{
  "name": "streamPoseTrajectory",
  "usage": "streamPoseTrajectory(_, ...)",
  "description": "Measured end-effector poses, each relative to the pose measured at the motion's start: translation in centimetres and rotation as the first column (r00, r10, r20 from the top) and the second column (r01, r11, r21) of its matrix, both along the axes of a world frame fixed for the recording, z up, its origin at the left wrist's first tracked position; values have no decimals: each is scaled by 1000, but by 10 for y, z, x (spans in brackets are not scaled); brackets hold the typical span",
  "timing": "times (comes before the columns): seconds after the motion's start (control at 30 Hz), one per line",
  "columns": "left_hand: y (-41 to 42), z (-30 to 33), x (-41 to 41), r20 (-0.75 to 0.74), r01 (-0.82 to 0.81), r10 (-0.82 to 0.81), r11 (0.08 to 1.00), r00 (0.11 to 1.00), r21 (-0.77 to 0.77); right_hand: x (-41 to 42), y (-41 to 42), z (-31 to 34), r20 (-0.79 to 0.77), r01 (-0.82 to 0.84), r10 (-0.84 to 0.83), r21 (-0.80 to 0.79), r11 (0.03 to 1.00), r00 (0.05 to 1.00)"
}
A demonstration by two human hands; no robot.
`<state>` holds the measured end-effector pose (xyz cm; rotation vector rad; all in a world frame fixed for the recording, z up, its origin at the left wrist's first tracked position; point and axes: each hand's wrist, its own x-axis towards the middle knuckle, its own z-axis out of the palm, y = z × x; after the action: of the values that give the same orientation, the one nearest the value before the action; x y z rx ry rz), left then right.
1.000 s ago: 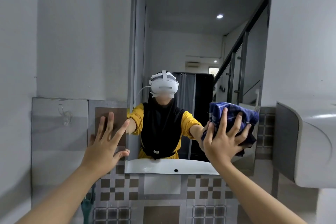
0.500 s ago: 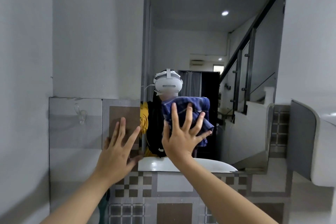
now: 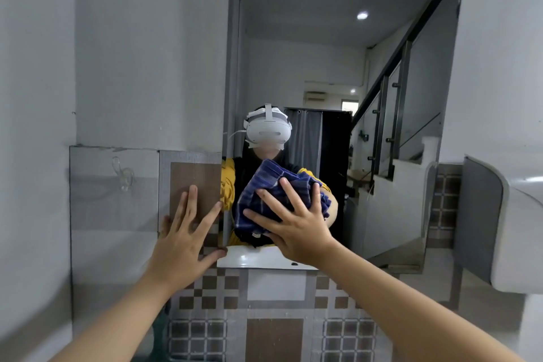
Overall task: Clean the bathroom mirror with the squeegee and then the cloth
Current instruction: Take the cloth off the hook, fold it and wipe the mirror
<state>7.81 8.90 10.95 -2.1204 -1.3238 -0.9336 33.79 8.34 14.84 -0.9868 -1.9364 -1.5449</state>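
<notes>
The mirror (image 3: 338,67) fills the centre of the frame, where the blue cloth (image 3: 264,194) has swept from its right side to lower left under the spread right hand (image 3: 296,229), suggesting wiping is underway, while the open left hand (image 3: 182,241) braces on the tiled wall (image 3: 117,214).

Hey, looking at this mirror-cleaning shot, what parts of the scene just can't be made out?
- Glass under the cloth: head view, covered by cloth and right hand, so its cleanliness is unknown.
- Squeegee: not in view anywhere.
- Mirror top: cut off by the upper frame edge.
- Wall fixture at right: cropped by the right edge, identity unclear.
- Tile beneath the left hand: hidden by the palm.
</notes>
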Motion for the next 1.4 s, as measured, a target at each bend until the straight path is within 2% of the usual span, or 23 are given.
streamPoseTrajectory(0.2, 2, -2, 2, 19, -5, 5, 1000, 1000, 0, 69, -10, 3, -30, 66, -65, 41, 997, 997)
streamPoseTrajectory(0.33, 2, -2, 2, 15, -10, 10, 1000, 1000, -6, 112, -15, 5, -189, 122, -103, 89, 989, 977)
streamPoseTrajectory(0.43, 1, -2, 3, 22, -5, 6, 1000, 1000, -2, 139, -18, 2, -363, 157, -135, 31, 987, 922)
streamPoseTrajectory(0.5, 0, -1, 3, 27, -7, 8, 1000, 1000, -3, 148, -24, -2, -517, 132, -142, -56, 990, 844)
streamPoseTrajectory(0.63, -1, 0, 4, 28, -8, 9, 1000, 1000, -9, 148, -31, -20, -787, 82, -183, -167, 982, 589)
streamPoseTrajectory(0.8, -2, 1, 5, 43, -7, 8, 1000, 999, -28, 112, -26, -42, -944, 6, -158, -163, 987, 290)
streamPoseTrajectory(0.87, -2, 0, 5, 56, -1, 4, 999, 998, -46, 89, -23, -48, -957, -4, -153, -159, 987, 247)
streamPoseTrajectory(1.0, -1, 1, 3, 74, 29, -24, 997, 997, -72, 36, -14, -55, -935, 3, -153, -161, 987, 321)
streamPoseTrajectory(1.2, -6, 5, -4, 15, 31, -30, 994, 999, -104, -34, -2, -50, -882, 12, -113, -120, 993, 457)
streamPoseTrajectory(1.3, -8, 4, -2, 14, 25, -23, 994, 1000, -102, -55, 5, -53, -770, 10, -63, -74, 997, 635)
streamPoseTrajectory(1.4, -6, 4, -3, 23, 32, -30, 994, 999, -109, -49, 10, -60, -527, 12, -7, 6, 1000, 850)
